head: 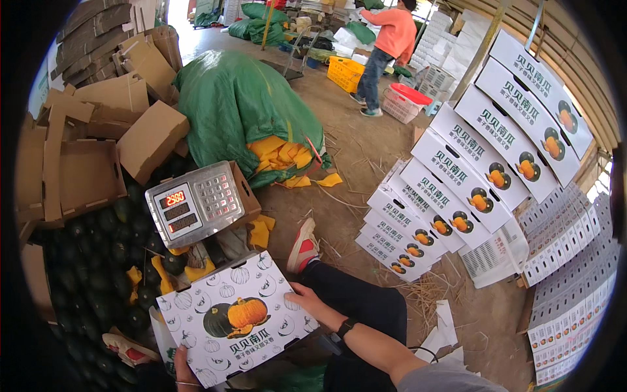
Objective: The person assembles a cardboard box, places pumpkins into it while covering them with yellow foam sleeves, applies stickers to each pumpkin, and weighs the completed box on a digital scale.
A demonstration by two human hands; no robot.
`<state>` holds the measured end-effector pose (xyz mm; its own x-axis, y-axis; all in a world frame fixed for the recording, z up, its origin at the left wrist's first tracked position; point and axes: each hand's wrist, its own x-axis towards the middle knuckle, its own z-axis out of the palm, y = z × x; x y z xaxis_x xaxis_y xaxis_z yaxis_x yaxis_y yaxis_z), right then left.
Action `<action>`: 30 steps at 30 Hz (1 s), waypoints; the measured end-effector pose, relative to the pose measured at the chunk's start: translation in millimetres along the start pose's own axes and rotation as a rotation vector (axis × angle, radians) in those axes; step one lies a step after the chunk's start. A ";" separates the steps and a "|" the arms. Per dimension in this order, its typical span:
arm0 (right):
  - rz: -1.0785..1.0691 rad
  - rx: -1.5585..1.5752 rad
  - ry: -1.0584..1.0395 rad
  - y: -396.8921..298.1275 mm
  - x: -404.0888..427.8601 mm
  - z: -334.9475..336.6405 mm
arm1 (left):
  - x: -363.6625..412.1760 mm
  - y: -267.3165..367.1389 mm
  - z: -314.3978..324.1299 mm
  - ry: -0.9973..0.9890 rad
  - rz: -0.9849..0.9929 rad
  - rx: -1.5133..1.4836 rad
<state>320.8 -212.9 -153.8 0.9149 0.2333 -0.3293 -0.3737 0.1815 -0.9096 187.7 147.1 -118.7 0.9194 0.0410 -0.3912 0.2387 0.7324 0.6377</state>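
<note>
A white cardboard carton (196, 313) with a closed lid lies tilted between my knees, printed with pumpkins and green writing. My left hand (184, 366) grips its lower left edge, thumb up on the side; the fingers are mostly hidden. Across the carton, my right hand (311, 305) holds the right edge, with a dark band on that wrist. Just beyond the carton stands a digital weighing scale display (169, 183) with lit red digits and a keypad. Crumpled orange-yellow wrapping pieces (198, 270) lie between the scale and the carton.
Dark green squashes (93, 264) are heaped at my left, below open brown cardboard boxes (90, 161). A large green sack (225, 108) spills yellow pieces (279, 154) ahead. Stacked white cartons (455, 181) rise at my right. Farther off, a person (387, 49) stands near a yellow crate (344, 73).
</note>
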 end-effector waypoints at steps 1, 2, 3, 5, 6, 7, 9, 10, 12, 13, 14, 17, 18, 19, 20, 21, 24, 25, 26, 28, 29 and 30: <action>0.012 -0.002 -0.029 -0.7 -0.2 4.2 | 2.6 -7.3 -25.7 0.007 0.012 0.009; 0.009 0.007 -0.051 6.4 -1.6 8.7 | 6.4 -23.3 -74.6 0.067 0.067 0.121; -0.057 -0.151 -0.043 20.7 -1.9 5.2 | 15.5 -30.6 -100.3 0.115 0.115 0.229; -0.133 -0.308 -0.020 16.2 4.4 -0.3 | 25.3 -42.4 -82.3 0.195 0.153 0.175; -0.065 -0.510 0.023 1.8 -6.7 13.5 | 21.1 -41.4 -100.7 0.338 0.110 0.376; 0.005 -0.711 0.065 -3.7 -10.8 25.4 | 16.9 -40.8 -119.4 0.481 0.062 0.577; -0.159 -0.823 0.168 20.2 3.3 9.7 | 33.3 -42.9 -85.2 0.405 0.125 0.551; -0.180 -0.899 0.223 28.7 17.9 1.4 | 39.7 -46.4 -72.6 0.337 0.204 0.520; -0.376 -1.073 0.400 47.1 13.2 39.6 | 35.3 -48.5 -119.5 0.375 0.109 0.334; -0.399 -1.062 0.396 46.0 24.0 34.6 | 48.9 -53.4 -123.9 0.360 0.040 0.100; -0.327 -1.091 0.379 55.4 28.9 16.6 | 55.7 -55.1 -111.7 0.323 0.027 0.122; -0.023 -0.743 0.125 33.9 28.8 -7.0 | 50.5 -52.4 -80.8 0.096 -0.108 0.125; 0.030 -0.704 -0.036 -4.0 16.3 2.4 | 38.1 -45.4 -80.2 -0.012 -0.085 0.122; -0.029 -0.646 0.018 -9.5 3.4 -7.8 | 29.1 -40.3 -67.9 -0.149 -0.095 0.113; -0.041 -0.451 -0.066 -38.5 -24.0 4.8 | 9.9 -27.7 -61.7 -0.213 -0.168 0.077; 0.002 -0.630 0.033 -58.4 -47.5 3.4 | -12.9 -18.2 -24.6 -0.159 -0.191 0.018; -0.006 -0.208 0.266 -107.9 -147.4 -5.0 | -34.7 23.2 56.1 -0.305 -0.218 0.282; 0.045 -0.021 0.311 -125.6 -182.8 -10.4 | -35.7 35.2 76.0 -0.334 -0.222 0.399; 0.007 0.058 0.472 -125.7 -210.8 -21.0 | -37.1 34.5 98.0 -0.369 -0.258 0.250; -0.083 0.228 0.620 -127.1 -267.1 -46.3 | -41.9 31.7 162.7 -0.418 -0.256 0.133; -0.027 0.285 0.615 -124.7 -292.1 -62.6 | -31.3 24.7 171.5 -0.544 -0.236 0.212; -0.065 0.471 0.582 -137.9 -314.1 -61.2 | -22.9 19.7 186.2 -0.558 -0.270 0.275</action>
<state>94.3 -369.7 59.6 0.8212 -0.3107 -0.4786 -0.2225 0.5981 -0.7699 229.6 34.0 26.3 0.8224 -0.5300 -0.2068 0.4859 0.4651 0.7400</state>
